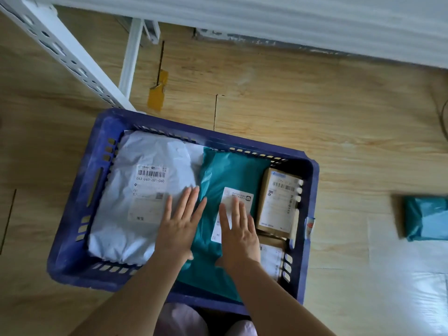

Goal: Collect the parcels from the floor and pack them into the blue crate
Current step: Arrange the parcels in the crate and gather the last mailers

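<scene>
Wood-look floor (291, 105) under a blue slatted plastic crate (72, 238), left hand (180, 229) and right hand (238, 235) pressing straight fingers (185, 202) flat, gripping nothing, on the teal plastic mailer bag (230, 170) inside (a snug fit), so the teal wrapped parcel (426, 219) out on the floor may perch high and slip off.

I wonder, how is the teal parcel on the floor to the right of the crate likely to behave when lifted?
The teal parcel looks like a wrinkled plastic bag folded over its contents, so it will probably sag rather than stay stiff. Its plastic film may be slippery to grip. It lies flat, so rolling seems unlikely.
</scene>
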A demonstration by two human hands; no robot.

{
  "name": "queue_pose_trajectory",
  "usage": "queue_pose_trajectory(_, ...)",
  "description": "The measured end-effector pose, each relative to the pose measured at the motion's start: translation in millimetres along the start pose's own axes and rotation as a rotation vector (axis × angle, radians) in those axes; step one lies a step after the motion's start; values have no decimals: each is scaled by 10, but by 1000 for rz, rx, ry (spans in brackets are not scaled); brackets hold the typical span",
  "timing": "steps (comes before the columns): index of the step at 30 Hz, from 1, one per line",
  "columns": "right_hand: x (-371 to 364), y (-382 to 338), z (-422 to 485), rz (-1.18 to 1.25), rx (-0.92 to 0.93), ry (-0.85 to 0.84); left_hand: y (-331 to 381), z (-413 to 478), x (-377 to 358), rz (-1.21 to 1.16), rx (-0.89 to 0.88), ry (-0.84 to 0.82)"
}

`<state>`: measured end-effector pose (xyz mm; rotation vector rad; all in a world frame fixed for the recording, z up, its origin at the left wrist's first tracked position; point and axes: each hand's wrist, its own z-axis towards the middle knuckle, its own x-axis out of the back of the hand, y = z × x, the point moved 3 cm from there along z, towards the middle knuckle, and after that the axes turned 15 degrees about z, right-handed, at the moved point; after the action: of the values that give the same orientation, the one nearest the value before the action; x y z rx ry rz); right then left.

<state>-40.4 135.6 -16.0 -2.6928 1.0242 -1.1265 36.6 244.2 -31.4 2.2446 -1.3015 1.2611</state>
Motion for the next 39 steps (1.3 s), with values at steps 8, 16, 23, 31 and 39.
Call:
queue_pose_trajectory(8,-92,29,299,14,-23,13,-15,185,-118,13,-1,-59)
queue_pose_trajectory(16,128,18,276,13,5,-130,-51,200,264,21,-38,-234)
queue_pose_trajectory(23,705,34,-276,255,38,24,-189,-175,880,48,-40,-311)
queue_pose_trajectory(31,1618,116,-1172,298,29,120,-138,-700,2078,-65,-65,-32)
queue_pose_trajectory(39,2443,240,-2269,438,9,255,-184,-1370,3281,-294,-91,75)
